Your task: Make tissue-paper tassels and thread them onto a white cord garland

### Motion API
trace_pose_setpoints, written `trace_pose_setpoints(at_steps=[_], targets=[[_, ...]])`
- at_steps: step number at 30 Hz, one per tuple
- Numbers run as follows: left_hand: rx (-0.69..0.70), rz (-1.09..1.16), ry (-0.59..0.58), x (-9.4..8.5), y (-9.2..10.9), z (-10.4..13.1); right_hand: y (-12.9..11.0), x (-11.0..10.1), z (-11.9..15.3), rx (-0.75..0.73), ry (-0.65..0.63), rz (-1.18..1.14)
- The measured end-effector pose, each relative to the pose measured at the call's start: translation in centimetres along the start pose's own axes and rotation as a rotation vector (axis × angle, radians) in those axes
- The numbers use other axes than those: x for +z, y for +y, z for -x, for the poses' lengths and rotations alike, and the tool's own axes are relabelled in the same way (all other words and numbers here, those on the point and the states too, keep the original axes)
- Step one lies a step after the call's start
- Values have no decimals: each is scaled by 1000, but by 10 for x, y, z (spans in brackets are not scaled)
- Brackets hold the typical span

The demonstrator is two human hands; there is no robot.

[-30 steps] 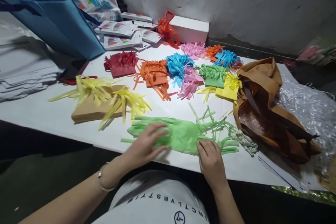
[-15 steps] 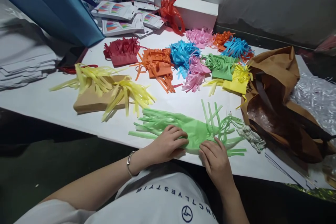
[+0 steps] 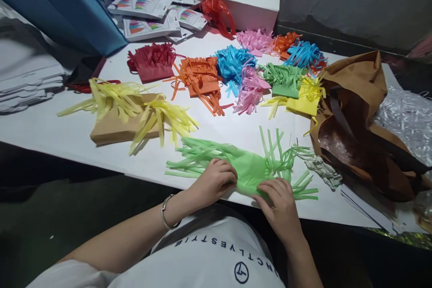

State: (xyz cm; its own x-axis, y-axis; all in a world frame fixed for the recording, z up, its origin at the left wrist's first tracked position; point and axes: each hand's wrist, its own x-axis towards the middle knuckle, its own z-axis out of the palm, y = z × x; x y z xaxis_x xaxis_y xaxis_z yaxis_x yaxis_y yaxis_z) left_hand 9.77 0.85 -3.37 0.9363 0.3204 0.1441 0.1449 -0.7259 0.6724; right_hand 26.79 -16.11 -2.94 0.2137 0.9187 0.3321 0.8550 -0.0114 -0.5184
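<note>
A light green sheet of thin paper [image 3: 251, 168] with fringed ends lies at the table's front edge. My left hand [image 3: 218, 180] holds its near edge left of the middle, fingers curled together. My right hand [image 3: 276, 195] is on the same edge further right, its fingers bent over the paper and the thumb below. The green strips fan out to both sides. Left of the sheet, yellow fringed paper [image 3: 172, 119] rests over a tan paper piece [image 3: 111, 128].
Fringed bundles in red [image 3: 153, 65], orange [image 3: 204, 81], blue [image 3: 234, 65] and other colours lie behind. A brown bag [image 3: 357, 135] stands right, a blue bag [image 3: 64, 9] back left. White boxes [image 3: 151, 29] and a red plastic bag [image 3: 218, 6] are at the back.
The near edge of the green sheet has shifted slightly under my hands, and my right thumb has moved a little left and down. The whole view has tilted slightly.
</note>
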Motion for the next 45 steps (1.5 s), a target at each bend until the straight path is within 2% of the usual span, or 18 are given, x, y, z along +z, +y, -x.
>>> trace_pose_setpoints(at_steps=[5, 10, 19, 21, 23, 27, 32, 34, 37, 39, 41, 42, 45], targets=[[-23, -25, -59, -9, 7, -2, -8, 2, -8, -60, -38, 90], [-20, -31, -78, -15, 12, -3, -12, 5, -11, -94, -25, 78], [99, -266, 25, 2, -1, -2, -7, 11, -11, -116, -4, 163], [63, -304, 36, 3, -2, -7, -5, 11, -14, -36, 13, 165], [-28, -345, 29, 3, -1, -16, -1, 13, -21, 66, 45, 202], [-236, -386, -58, 0, 1, -44, 9, 21, -40, 170, 82, 297], [-277, -407, -104, -2, -5, -67, 13, 21, -51, 236, 175, 427], [-279, -417, -109, -3, -7, -70, 9, 19, -50, 148, 207, 442], [-279, -424, -111, -5, -7, -71, 4, 18, -45, -94, 100, 362], [-289, -423, -103, -8, -5, -70, 4, 21, -42, -158, 33, 318], [-260, -433, -54, -11, 0, -65, 5, 25, -40, -147, 41, 311], [-204, -442, -18, -12, 2, -62, 6, 26, -40, -135, 55, 309], [66, -487, 58, -10, 7, -50, 8, 28, -40, -101, 97, 288]])
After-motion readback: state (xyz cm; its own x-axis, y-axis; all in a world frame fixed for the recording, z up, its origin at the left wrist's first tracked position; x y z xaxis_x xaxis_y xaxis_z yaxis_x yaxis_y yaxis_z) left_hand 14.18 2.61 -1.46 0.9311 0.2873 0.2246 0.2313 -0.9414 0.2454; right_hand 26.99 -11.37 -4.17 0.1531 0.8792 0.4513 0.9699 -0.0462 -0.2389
